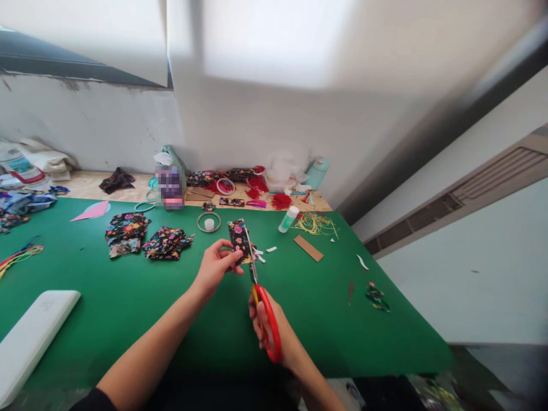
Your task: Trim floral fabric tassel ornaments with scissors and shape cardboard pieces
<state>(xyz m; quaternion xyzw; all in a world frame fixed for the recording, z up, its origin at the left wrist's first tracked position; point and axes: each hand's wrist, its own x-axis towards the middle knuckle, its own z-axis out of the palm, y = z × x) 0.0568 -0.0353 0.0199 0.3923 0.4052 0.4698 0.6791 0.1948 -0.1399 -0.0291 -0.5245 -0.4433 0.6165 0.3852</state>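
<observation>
My left hand [219,264] pinches a small rectangular piece of black floral fabric [238,237], held upright above the green table mat. In my right hand [274,325] is a pair of scissors [269,328] with red handles, fingers wrapped through the loops. The blades point away from me and lie along the fabric's right edge; whether they are cutting into it I cannot tell. Small white scraps [259,255] lie just behind the blades. To the left are two heaps of similar floral fabric [127,231], beside a ring [209,222] around a small white cap [209,224].
A glue stick [289,219], tangled yellow thread [317,223] and a brown cardboard strip [308,248] lie to the right on the green mat [317,319]. A white slab-like object [38,337] is at the near left. Red thread [281,201] and a teal bottle [317,172] line the back.
</observation>
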